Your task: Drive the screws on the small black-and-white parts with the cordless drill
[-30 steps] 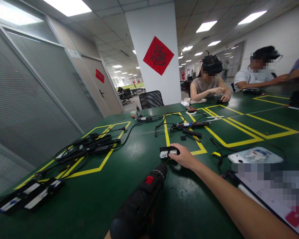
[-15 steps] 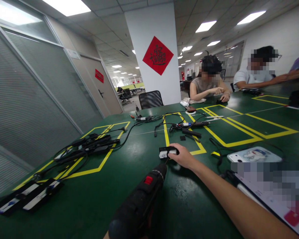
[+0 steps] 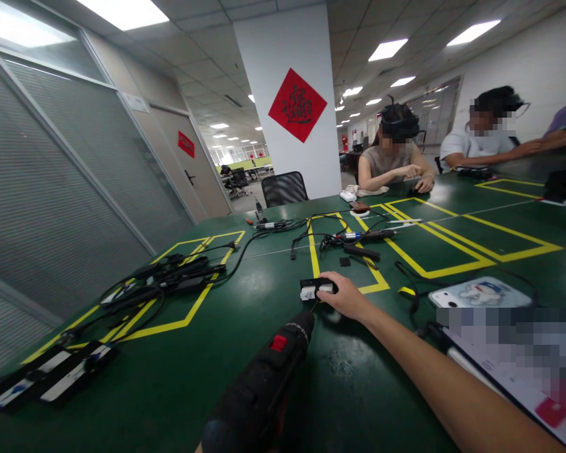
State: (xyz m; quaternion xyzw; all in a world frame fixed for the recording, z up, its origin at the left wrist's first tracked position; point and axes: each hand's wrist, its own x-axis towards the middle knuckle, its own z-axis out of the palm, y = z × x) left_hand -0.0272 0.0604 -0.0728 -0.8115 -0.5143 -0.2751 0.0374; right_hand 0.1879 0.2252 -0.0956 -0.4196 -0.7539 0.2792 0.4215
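Observation:
A black power drill point(image 3: 264, 377) with a red switch points away from me, its thin bit by the lower side of a small black-and-white block point(image 3: 314, 290). Whether the bit touches the block I cannot tell. Only a sliver of my left hand point(image 3: 199, 448) shows beside the drill's rear end; the body of the drill hides its fingers, and the drill is held up off the table. From the right, my right hand point(image 3: 342, 296) pinches the block's right end, fingers on the far side and thumb on the near side.
Cables and black adapters point(image 3: 183, 274) lie at the left, with two black-and-white strips point(image 3: 75, 374) nearer. Beyond the block are a pen-like tool point(image 3: 372, 235) and black pieces point(image 3: 361, 253). A phone point(image 3: 481, 294) and a screen point(image 3: 514, 377) lie right. Other people sit across the green table point(image 3: 245, 302).
The drill's rear end has shifted very slightly down and left in the view, and the whole scene has slid slightly left. Both hands keep their holds.

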